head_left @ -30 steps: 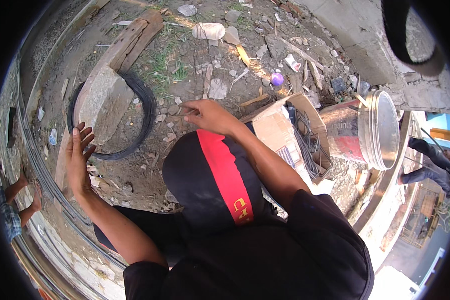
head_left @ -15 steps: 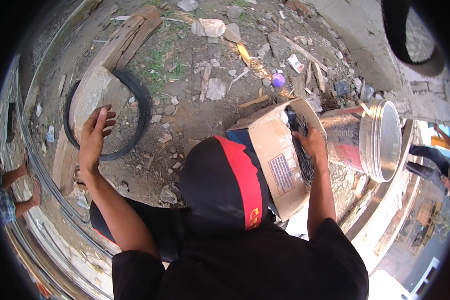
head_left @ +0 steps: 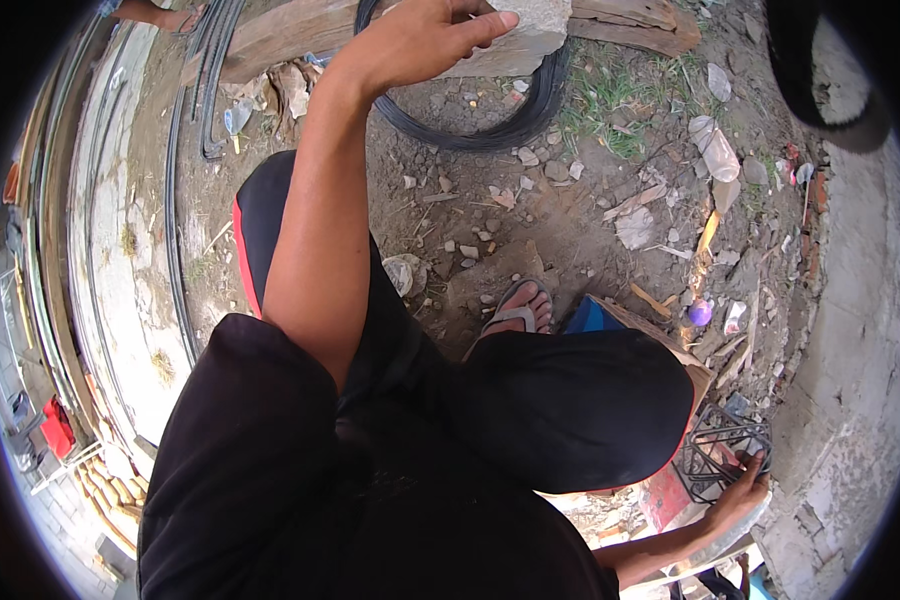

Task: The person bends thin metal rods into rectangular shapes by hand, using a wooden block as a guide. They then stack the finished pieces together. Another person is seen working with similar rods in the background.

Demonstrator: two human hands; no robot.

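Bent rods [head_left: 708, 452] now touch the right hand [head_left: 740, 498], earlier at the box [head_left: 703, 381].

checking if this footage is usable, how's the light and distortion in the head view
Head view: long strips at far left bow with the fisheye inside a black rim; pale ground beside them glares nearly white; the black trousers lose detail; the right hand looks small near the rim.

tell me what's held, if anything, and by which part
Right hand appears to hold rebar stirrups by their lower right corner; left hand: nothing visible.
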